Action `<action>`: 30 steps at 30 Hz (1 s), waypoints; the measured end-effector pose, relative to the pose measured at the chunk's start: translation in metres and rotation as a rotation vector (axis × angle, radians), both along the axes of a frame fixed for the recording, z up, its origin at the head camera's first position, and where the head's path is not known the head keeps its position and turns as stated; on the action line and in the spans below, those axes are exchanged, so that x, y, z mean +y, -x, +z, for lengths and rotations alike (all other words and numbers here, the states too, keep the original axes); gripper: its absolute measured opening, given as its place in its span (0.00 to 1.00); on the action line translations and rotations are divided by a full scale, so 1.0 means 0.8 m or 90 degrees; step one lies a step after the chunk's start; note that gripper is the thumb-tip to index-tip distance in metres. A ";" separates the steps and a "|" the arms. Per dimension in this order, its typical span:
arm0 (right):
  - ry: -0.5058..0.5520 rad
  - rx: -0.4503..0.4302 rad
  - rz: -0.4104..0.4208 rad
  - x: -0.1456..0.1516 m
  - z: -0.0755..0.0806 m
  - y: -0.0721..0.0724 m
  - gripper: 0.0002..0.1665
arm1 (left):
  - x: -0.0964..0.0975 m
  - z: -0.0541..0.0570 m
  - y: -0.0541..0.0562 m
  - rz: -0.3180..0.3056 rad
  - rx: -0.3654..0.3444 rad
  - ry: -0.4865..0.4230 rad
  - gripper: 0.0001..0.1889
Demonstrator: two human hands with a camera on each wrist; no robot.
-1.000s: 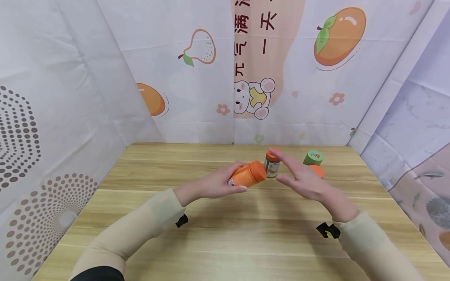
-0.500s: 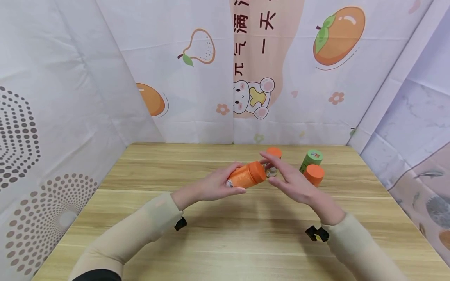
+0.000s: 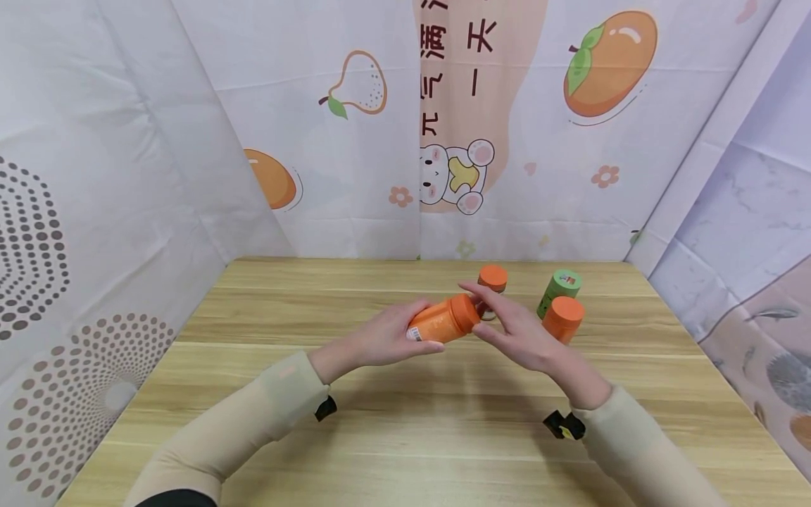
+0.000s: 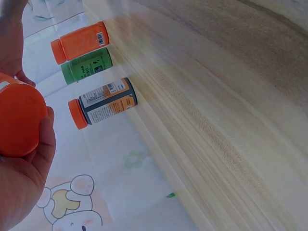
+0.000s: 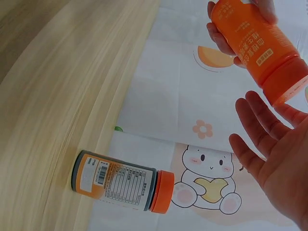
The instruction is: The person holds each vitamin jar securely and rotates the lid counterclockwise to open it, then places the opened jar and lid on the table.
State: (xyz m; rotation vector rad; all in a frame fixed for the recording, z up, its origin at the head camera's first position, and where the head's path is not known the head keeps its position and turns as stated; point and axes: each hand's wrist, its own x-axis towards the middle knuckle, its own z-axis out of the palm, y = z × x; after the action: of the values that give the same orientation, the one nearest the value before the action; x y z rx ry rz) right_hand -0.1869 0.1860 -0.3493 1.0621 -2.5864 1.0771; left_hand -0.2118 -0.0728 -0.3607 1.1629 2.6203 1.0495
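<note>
Head view: above a wooden bench [image 3: 380, 436], the left hand [image 3: 388, 339] curls around an orange supplement bottle [image 3: 436, 322], fingers over its far side and thumb along the near side. The bottle's long axis slants up to the right, so its orange screw lid [image 3: 466, 312] faces the right hand [image 3: 518, 334]. That hand, fingers spread, is nearer the lid; whether it touches is unclear. Behind it stands a dark, orange-capped bottle [image 4: 108, 102].

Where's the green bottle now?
In the head view, the green bottle stands at the back right of the table, behind the upright orange bottle and right of the dark orange-capped bottle.
</note>
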 end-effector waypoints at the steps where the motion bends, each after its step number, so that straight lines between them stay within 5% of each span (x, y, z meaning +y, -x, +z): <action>1: 0.000 -0.002 -0.001 -0.001 0.000 -0.001 0.35 | 0.000 0.000 0.000 0.002 -0.001 0.004 0.22; 30: -0.013 -0.034 0.016 -0.008 0.005 -0.003 0.27 | 0.003 0.004 -0.008 0.018 -0.009 0.033 0.25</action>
State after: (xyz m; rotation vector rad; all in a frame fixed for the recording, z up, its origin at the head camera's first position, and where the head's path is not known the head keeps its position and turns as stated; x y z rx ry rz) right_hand -0.1847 0.1800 -0.3455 1.0871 -2.6379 1.1009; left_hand -0.2053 -0.0702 -0.3578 1.1081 2.6435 0.9853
